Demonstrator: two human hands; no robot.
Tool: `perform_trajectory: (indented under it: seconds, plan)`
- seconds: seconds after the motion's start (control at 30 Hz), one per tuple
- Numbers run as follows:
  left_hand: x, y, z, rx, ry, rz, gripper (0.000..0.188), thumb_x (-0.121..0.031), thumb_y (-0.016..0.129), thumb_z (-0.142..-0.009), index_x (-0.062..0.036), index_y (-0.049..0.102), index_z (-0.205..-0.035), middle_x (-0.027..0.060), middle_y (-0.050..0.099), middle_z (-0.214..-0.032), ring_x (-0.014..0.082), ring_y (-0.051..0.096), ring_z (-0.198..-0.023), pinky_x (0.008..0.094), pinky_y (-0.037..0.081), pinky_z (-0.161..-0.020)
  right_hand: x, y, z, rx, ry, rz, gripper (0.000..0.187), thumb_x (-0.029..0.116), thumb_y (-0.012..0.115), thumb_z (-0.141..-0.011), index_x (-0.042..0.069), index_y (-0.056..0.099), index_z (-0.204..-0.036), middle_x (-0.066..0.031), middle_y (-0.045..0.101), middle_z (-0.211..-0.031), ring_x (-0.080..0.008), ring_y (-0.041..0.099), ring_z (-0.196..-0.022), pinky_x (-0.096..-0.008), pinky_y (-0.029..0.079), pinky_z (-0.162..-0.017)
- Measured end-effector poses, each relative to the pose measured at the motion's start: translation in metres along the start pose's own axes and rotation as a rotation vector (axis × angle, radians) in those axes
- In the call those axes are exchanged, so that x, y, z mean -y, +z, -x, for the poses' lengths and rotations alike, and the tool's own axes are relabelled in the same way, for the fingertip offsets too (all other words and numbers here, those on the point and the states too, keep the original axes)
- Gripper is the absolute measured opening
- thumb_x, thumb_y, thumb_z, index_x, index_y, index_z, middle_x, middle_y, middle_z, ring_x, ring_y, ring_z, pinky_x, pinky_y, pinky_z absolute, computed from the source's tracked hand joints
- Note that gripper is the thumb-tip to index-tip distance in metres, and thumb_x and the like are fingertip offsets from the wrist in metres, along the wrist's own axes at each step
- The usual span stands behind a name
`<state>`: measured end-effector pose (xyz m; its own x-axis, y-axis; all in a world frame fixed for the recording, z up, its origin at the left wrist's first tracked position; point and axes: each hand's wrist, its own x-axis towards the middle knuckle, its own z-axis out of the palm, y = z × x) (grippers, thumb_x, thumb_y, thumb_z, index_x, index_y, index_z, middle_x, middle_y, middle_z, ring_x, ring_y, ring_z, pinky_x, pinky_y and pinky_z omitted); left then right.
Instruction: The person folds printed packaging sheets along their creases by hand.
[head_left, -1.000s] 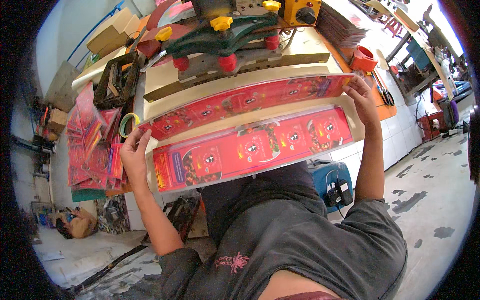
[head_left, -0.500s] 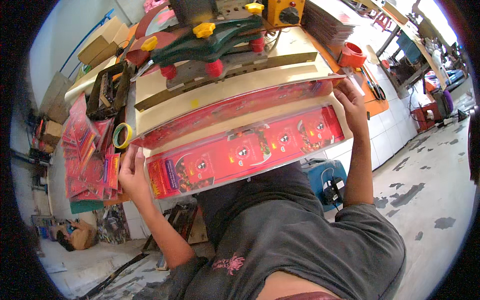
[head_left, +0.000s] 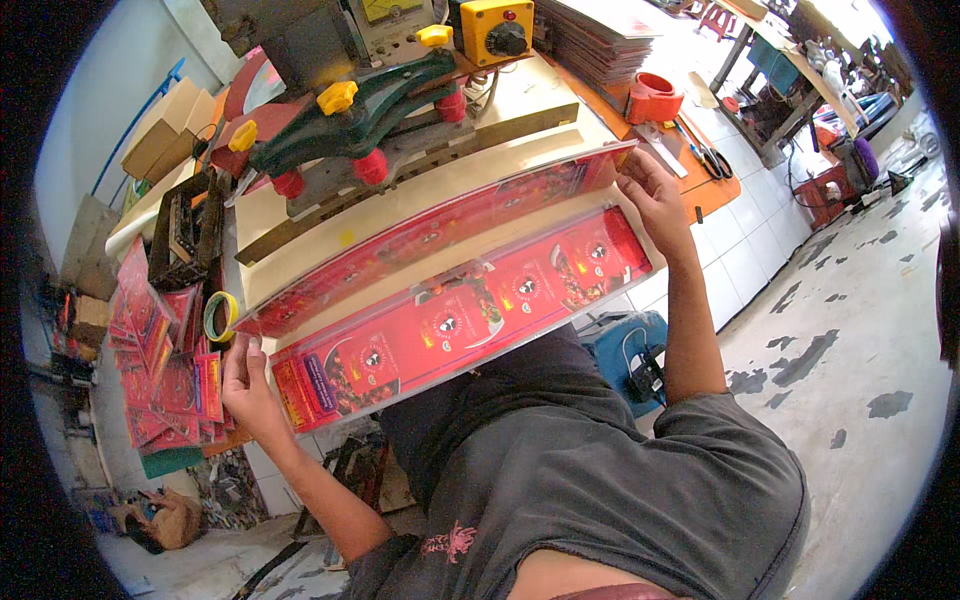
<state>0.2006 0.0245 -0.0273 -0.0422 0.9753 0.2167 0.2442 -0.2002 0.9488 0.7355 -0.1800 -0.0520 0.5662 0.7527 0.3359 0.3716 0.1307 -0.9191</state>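
A long, clear-topped red printed strip (head_left: 425, 240) stands on edge, tilted, between my two hands. My left hand (head_left: 252, 390) has its fingers closed at the strip's left end, with thumb and fingertips near the corner. At the far right end, my right hand (head_left: 652, 195) pinches the other corner. In front of the raised strip, a flat red printed plastic sheet (head_left: 515, 300) with food pictures and round emblems lies along the table's near edge. Whether the two pieces are joined cannot be made out.
Behind stands a press with a dark green clamp bar (head_left: 365, 120), yellow knobs and a yellow control box (head_left: 497, 32). Left are a yellow tape roll (head_left: 220, 316) and piled red packets (head_left: 165, 375). Right are a red tape dispenser (head_left: 655, 98) and scissors (head_left: 712, 158). A person (head_left: 165, 520) is at lower left.
The whole view has shifted, so the press, table and both hands sit further left in it. Both hands keep their hold on the strip's ends.
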Motion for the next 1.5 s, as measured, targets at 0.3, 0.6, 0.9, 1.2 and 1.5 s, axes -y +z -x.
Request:
perform_trajectory:
  seconds: [0.3,0.6,0.9,1.2,1.5]
  plan:
    - [-0.011,-0.004,-0.010,0.091,0.039,-0.184,0.037,-0.011,0.067,-0.095,0.0121,0.061,-0.123,0.0159,0.068,-0.120,0.0171,0.064,-0.108,0.0301,0.049,-0.096,-0.006,-0.002,-0.005,-0.004,0.004,0.244,0.037,0.005,0.056,-0.099,-0.004,0.052,-0.135,-0.0075,0.063,-0.124,-0.0151,0.058,-0.117,-0.0284,0.046,-0.099]
    - [-0.033,-0.015,-0.016,-0.038,0.057,-0.124,0.033,-0.014,0.072,-0.092,0.0079,0.068,-0.116,0.0098,0.072,-0.106,0.0119,0.065,-0.097,0.0267,0.049,-0.089,0.015,-0.033,-0.020,0.030,0.005,0.162,0.040,0.012,0.062,-0.099,-0.004,0.054,-0.135,-0.0107,0.061,-0.128,-0.0186,0.059,-0.117,-0.0315,0.048,-0.100]
    - [-0.041,-0.076,0.005,0.131,-0.090,0.231,0.042,-0.023,0.066,-0.096,0.0051,0.062,-0.126,0.0098,0.068,-0.117,0.0158,0.064,-0.106,0.0303,0.048,-0.097,0.046,-0.041,0.029,0.076,0.236,-0.216,0.047,0.020,0.059,-0.099,-0.005,0.050,-0.137,-0.0118,0.061,-0.126,-0.0120,0.060,-0.106,-0.0267,0.050,-0.086]
    - [-0.065,-0.013,0.081,0.451,0.169,1.227,0.107,-0.065,0.062,-0.084,-0.0011,0.016,-0.156,0.0227,0.039,-0.153,0.0376,0.041,-0.140,0.0579,0.033,-0.115,0.051,0.071,0.079,0.027,0.111,-0.444,0.045,0.016,0.053,-0.102,-0.006,0.046,-0.141,-0.0168,0.056,-0.136,-0.0210,0.058,-0.122,-0.0360,0.054,-0.095]
    - [-0.106,0.041,0.109,-0.161,0.109,0.814,0.084,0.003,0.061,-0.091,0.0010,0.008,-0.156,0.0142,0.051,-0.138,0.0203,0.057,-0.119,0.0356,0.049,-0.099,0.159,0.190,0.138,0.642,0.376,-0.799,0.028,0.009,0.053,-0.102,0.001,0.045,-0.128,-0.0157,0.066,-0.115,-0.0192,0.068,-0.096,-0.0307,0.056,-0.081]
